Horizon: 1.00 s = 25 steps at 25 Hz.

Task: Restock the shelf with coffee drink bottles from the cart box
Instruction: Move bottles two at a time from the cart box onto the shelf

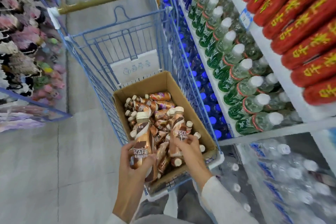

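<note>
The shelf (291,85) on the right is the biggest thing here. Its boards carry red packages (291,29) above, clear bottles with green labels (236,71) below them, and blue-capped bottles (200,78) lower down. I cannot see any free place for coffee drinks in this view. The blue wire cart (101,82) stands just beside the shelf, I think so that the goods are within easy reach of both. Inside the cart, at the near end, sits an open cardboard box (145,83). It holds many coffee drink bottles (156,107) lying in a loose heap, with brown labels and cream caps pointing in different directions. Both hands are over the near part of the box. The left hand (132,167) has its fingers wrapped around the lower body of an upright bottle (143,143), cap up and lifted above the heap. The right hand (187,149) closes its fingers on the lower part of a second bottle (179,123), also cap up, which stands just above the others. Taking two together probably saves trips. In my judgement, the picking step is in hand, and the placing is not yet begun.
</note>
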Motion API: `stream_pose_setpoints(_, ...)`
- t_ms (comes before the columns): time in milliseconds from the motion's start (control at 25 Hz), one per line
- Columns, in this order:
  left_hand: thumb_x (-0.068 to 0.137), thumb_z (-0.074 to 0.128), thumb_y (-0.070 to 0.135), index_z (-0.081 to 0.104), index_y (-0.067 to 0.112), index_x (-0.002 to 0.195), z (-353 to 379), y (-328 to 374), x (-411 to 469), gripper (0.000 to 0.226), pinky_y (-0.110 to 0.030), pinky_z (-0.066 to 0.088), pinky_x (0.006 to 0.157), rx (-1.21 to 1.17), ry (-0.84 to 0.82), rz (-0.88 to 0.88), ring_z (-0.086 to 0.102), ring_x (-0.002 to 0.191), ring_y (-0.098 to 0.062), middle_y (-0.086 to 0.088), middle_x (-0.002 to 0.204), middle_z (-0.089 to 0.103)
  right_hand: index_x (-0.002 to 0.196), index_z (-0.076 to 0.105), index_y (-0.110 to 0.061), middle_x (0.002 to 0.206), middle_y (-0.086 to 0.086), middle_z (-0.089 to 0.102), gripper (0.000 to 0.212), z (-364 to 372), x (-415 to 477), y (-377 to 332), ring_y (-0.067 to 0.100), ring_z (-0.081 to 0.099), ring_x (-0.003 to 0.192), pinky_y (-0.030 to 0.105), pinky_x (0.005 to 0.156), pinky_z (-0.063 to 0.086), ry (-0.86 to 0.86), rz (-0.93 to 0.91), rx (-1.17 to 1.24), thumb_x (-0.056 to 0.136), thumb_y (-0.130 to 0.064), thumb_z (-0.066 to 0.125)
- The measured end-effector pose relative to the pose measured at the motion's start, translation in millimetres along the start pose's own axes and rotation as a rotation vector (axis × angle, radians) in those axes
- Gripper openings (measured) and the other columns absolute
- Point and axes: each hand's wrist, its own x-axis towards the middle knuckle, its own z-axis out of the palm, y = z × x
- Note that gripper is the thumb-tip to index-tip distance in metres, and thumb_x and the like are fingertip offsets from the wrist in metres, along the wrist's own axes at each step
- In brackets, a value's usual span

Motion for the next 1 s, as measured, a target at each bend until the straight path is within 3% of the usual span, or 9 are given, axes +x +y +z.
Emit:
stream_pose_setpoints(120,0.077,0.088,0.018,0.060,0.046,0.110,26.3,26.7,-7.7,0.051,-0.040,0.063,0.063,0.034,-0.176,0.062,0.074,0.083,-0.011,0.012,0.099,0.074,0.118,0.057,-0.028,0.117,0.003,0.069,0.088,-36.7,-52.8,-13.1,0.023,0.071,0.101,0.043,0.084,0.056,0.105,-0.107,0.302,0.039,-0.046,0.094)
stream_pose_setpoints(160,0.072,0.089,0.025,0.060,0.047,0.111,39.5,36.7,-12.6,0.054,-0.039,0.063,0.064,0.045,-0.251,0.089,0.075,0.084,-0.011,0.012,0.100,0.075,0.121,0.059,-0.022,0.117,0.008,0.071,0.092,-52.8,-70.1,-18.0,0.028,0.073,0.101,0.047,0.086,0.058,0.108,-0.160,0.426,0.039,-0.039,0.097)
stream_pose_setpoints(240,0.059,0.090,0.037,0.061,0.045,0.114,65.9,55.5,-25.3,0.062,-0.025,0.059,0.059,0.064,-0.384,0.157,0.074,0.080,-0.008,0.011,0.100,0.076,0.123,0.059,-0.013,0.111,0.011,0.075,0.092,-82.8,-102.3,-27.7,0.030,0.075,0.093,0.043,0.074,0.060,0.097,-0.271,0.598,0.042,-0.028,0.099)
stream_pose_setpoints(320,0.050,0.090,0.044,0.062,0.043,0.113,97.9,73.7,-43.5,0.069,-0.021,0.057,0.056,0.073,-0.521,0.206,0.074,0.076,-0.007,0.008,0.098,0.077,0.121,0.061,-0.015,0.109,0.013,0.076,0.084,-115.7,-132.8,-35.7,0.032,0.076,0.091,0.041,0.070,0.060,0.119,-0.376,0.687,0.046,-0.024,0.097)
stream_pose_setpoints(480,0.050,0.087,0.048,0.062,0.046,0.110,169.2,94.1,-87.3,0.065,-0.025,0.059,0.060,0.103,-0.781,0.282,0.075,0.084,-0.013,0.006,0.102,0.076,0.117,0.067,-0.024,0.110,0.009,0.077,0.065,-185.8,-183.6,-41.8,0.029,0.074,0.102,0.045,0.086,0.059,0.310,-0.546,0.673,0.056,-0.024,0.091)
stream_pose_setpoints(600,0.047,0.085,0.045,0.063,0.047,0.108,222.3,96.9,-128.3,0.065,-0.030,0.060,0.062,0.114,-0.926,0.317,0.074,0.085,-0.013,0.005,0.105,0.074,0.113,0.067,-0.033,0.102,-0.003,0.079,0.065,-238.9,-221.1,-34.4,0.015,0.075,0.093,0.025,0.072,0.059,0.443,-0.660,0.650,0.052,-0.033,0.091)
stream_pose_setpoints(680,0.042,0.085,0.043,0.064,0.040,0.109,253.9,97.0,-158.1,0.070,-0.033,0.059,0.064,0.112,-1.001,0.364,0.074,0.081,-0.012,-0.003,0.109,0.072,0.106,0.068,-0.039,0.098,-0.005,0.078,0.061,-271.3,-242.9,-27.9,0.013,0.075,0.088,0.020,0.069,0.056,0.523,-0.725,0.632,0.050,-0.038,0.090)
stream_pose_setpoints(840,0.039,0.087,0.038,0.064,0.027,0.116,312.9,95.2,-217.2,0.081,-0.026,0.058,0.062,0.092,-1.129,0.434,0.074,0.078,-0.015,-0.009,0.112,0.071,0.115,0.064,-0.017,0.096,0.005,0.078,0.073,-335.1,-279.3,-17.2,0.016,0.074,0.083,0.022,0.068,0.056,0.618,-0.830,0.673,0.048,-0.032,0.091)
stream_pose_setpoints(1000,0.042,0.088,0.040,0.065,0.028,0.116,360.5,100.1,-268.1,0.078,-0.025,0.059,0.064,0.068,-1.207,0.500,0.076,0.081,-0.019,-0.005,0.111,0.071,0.114,0.063,-0.021,0.096,0.003,0.079,0.075,-387.0,-311.0,-15.2,0.013,0.075,0.083,0.021,0.067,0.056,0.696,-0.912,0.688,0.046,-0.034,0.091)
